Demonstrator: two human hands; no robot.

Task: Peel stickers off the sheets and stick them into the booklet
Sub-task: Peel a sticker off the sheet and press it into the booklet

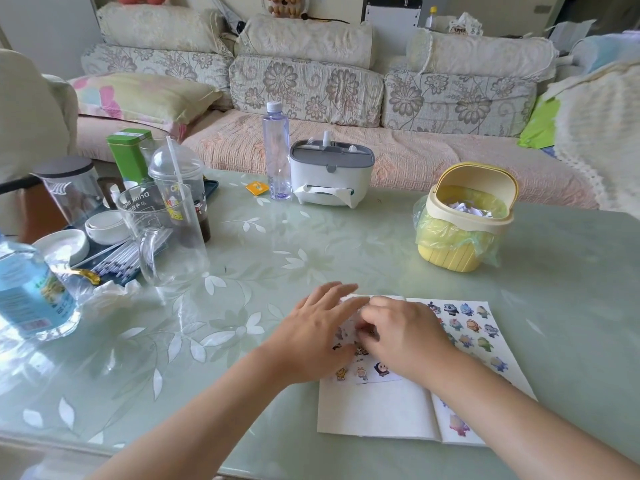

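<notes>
White booklet (377, 410) open | spine near-to-far | left hand (311, 327), right hand (405, 330) on sheet (367, 373)

The worktop (346, 244) is pale green with white flowers and leaves. Far right, the bin (446, 258) is yellow with a cream lid. The booklet (377, 407) is white, with many-coloured stickers (472, 325). Far left, the tin (129, 157) is green.
</notes>
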